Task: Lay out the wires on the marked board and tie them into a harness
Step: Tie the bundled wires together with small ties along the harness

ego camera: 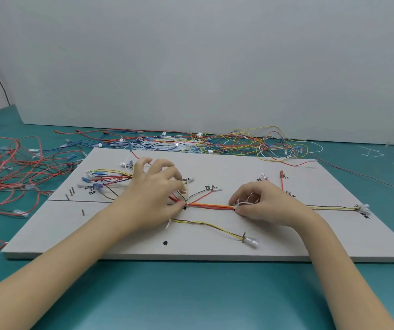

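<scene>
A white marked board lies on the teal table. A bundle of red, orange and yellow wires runs along its middle. My left hand pinches the bundle at its left end, where wires fan out toward blue and white connectors. My right hand pinches a white cable tie at the bundle's right end. From there yellow and dark wires continue right to a white connector. A yellow and brown branch ends in a clear terminal near the front.
Loose red wires lie in a heap on the table to the left. A tangle of coloured wires lies behind the board by the white wall. Metal pins stand in the board's left part. Cut tie scraps lie at the right.
</scene>
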`<state>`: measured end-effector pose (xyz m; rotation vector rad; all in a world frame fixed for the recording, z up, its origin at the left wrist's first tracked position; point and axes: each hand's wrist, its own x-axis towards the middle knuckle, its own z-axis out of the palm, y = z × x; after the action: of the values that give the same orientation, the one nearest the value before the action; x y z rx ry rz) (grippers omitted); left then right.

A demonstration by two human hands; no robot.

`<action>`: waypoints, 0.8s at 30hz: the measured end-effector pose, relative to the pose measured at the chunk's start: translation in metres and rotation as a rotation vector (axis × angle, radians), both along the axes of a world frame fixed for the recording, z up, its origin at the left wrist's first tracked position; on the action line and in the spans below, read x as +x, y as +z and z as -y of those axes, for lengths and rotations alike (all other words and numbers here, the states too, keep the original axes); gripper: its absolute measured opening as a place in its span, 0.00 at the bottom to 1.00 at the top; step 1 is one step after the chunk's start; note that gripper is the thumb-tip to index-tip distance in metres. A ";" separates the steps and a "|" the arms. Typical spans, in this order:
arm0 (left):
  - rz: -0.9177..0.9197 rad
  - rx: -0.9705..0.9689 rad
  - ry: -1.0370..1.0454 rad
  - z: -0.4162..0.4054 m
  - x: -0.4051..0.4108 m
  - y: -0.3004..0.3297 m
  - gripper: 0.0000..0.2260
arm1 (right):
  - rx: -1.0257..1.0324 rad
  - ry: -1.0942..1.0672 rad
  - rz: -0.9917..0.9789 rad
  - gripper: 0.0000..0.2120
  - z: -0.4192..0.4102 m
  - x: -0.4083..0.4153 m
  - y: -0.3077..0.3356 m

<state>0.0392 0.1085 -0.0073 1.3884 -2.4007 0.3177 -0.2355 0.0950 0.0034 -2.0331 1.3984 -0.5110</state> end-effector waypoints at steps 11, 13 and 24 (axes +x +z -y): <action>0.036 -0.100 -0.084 -0.002 -0.005 -0.013 0.01 | -0.073 0.093 -0.111 0.09 -0.002 0.001 -0.001; 0.051 -0.159 -0.080 -0.002 -0.005 -0.016 0.04 | -0.093 0.083 -0.074 0.09 -0.002 0.001 0.000; 0.048 -0.236 -0.071 0.005 -0.004 -0.023 0.19 | -0.103 0.037 -0.008 0.09 0.001 0.000 -0.003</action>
<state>0.0355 0.1032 -0.0303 1.2010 -2.3545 0.6002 -0.2360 0.0942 0.0004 -2.1404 1.3621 -0.5701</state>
